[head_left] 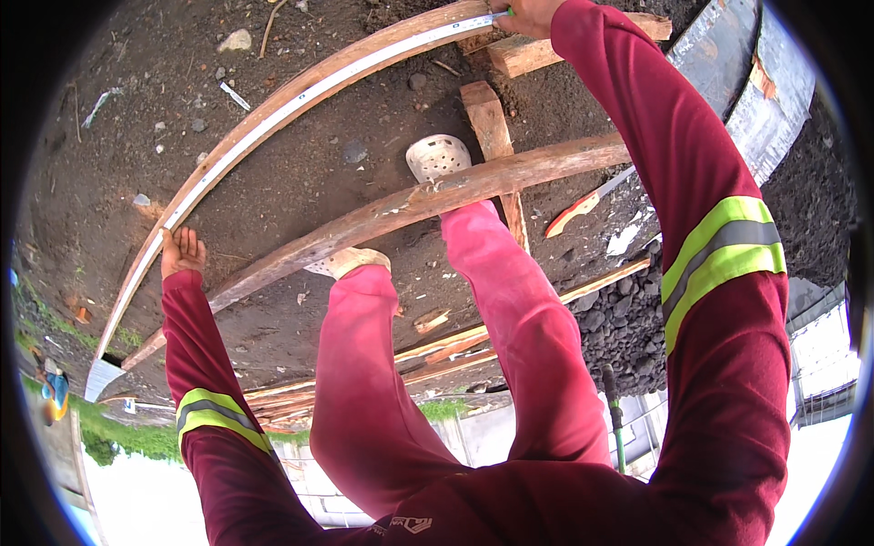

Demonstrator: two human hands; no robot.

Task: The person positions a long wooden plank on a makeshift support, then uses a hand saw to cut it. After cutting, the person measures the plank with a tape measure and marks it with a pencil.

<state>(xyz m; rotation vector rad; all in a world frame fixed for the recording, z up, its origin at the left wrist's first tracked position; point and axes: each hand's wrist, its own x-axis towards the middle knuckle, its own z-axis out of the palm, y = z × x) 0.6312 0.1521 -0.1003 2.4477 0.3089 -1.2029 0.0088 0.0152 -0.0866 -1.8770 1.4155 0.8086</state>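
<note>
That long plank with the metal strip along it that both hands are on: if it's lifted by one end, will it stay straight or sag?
Likely it sags somewhat: the plank looks long and thin, held apart by the left hand and right hand. Its curve is mostly lens bending. The metal strip looks thin and loose, so it may slide off if tilted.

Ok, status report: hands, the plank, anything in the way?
Left hand flat on plank. Right hand grips green marker at far end. Long straightedge lies along plank. Nothing blocking.
</note>
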